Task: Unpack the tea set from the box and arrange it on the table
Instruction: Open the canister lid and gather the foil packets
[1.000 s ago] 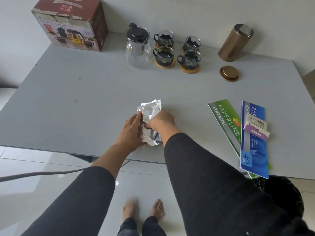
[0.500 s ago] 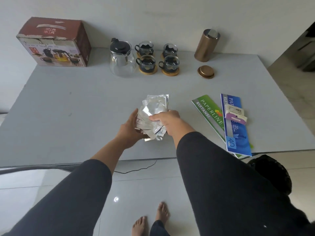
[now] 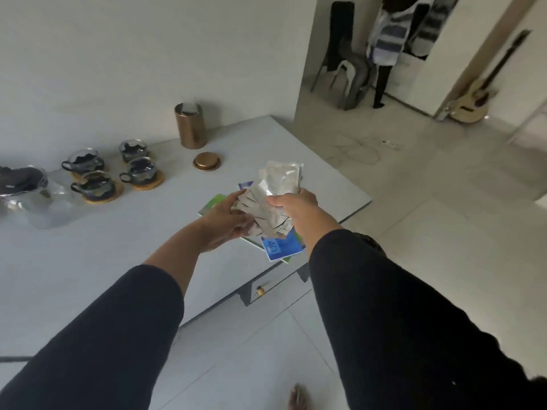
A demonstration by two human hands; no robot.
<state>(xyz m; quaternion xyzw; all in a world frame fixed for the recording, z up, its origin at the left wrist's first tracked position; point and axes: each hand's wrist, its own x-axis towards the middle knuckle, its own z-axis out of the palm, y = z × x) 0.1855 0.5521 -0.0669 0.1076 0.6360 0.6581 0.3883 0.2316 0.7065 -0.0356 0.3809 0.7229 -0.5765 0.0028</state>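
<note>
Foil packets — lifted clear of the counter since a moment ago, left hand cupping beneath, right hand clamped on top — placement pending.

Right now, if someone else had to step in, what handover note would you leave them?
Left hand and right hand: both hold one bundle of silver foil sachets, lifted above the table.
Already set out: glass teapot at the left edge, four glass cups on wooden coasters beside it.
Bronze canister stands open, its lid lying in front.
The box is out of view.
Left: place the sachets, probably in the canister, then close it.
</note>
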